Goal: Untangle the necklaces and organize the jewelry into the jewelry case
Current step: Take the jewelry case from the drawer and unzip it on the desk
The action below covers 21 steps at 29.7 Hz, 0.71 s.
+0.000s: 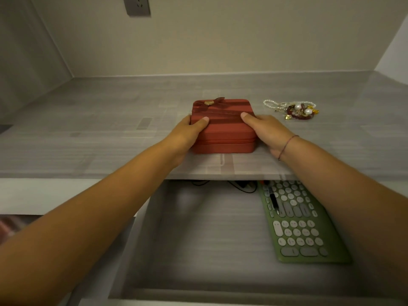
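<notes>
CASE: jewelry case [223, 129], zipped shut, on worktop [99, 133] at your 12 o'clock | GRIP: your left hand [187, 134] and right hand [270, 133], fingers clamped on its sides, likely steadying it for opening | JEWELRY: tangled necklaces [294, 110] at case's 2 o'clock, apart.

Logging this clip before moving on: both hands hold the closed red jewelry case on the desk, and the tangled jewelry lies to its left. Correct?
One detail is wrong: the tangled jewelry lies to the right of the red jewelry case, not its left, as the head view shows. The rest holds: left hand and right hand hold the closed case on the desk.
</notes>
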{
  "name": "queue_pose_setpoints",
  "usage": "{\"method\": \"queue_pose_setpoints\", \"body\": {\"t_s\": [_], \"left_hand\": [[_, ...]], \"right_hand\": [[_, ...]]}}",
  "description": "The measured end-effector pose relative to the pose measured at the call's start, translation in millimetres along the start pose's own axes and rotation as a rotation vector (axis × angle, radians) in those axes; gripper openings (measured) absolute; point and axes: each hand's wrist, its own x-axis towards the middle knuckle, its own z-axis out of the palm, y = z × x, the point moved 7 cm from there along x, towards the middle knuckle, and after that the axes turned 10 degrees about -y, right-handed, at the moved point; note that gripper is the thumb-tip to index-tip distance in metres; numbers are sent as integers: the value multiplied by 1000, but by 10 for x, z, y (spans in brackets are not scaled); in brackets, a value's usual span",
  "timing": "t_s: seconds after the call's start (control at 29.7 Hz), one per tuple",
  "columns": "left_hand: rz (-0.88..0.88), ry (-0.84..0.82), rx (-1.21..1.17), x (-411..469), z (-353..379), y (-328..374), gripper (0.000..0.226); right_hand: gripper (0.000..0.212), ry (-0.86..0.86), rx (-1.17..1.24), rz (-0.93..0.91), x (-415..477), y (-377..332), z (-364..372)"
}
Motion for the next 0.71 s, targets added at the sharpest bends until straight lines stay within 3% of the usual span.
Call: {"method": "queue_pose_setpoints", "body": {"t_s": [0.1, 0.2, 0.3, 0.44, 0.71], "left_hand": [[6, -75, 143, -287, 27, -59, 60], [6, -70, 334, -780, 29, -173, 88], [100, -118, 517, -1368, 79, -324, 90], [71, -384, 620, -1921, 257, -705, 97], [134, -591, 775, -2250, 474, -744, 105]], "right_hand": [[54, -28, -114, -73, -302, -13, 38], [79, -13, -427, -164, -908, -57, 128], [97, -194, -525, -271, -1600, 65, 374], [102, -465, -590, -244, -2194, 404, 665], [118, -460, -732, -276, -2501, 473, 749]]}}
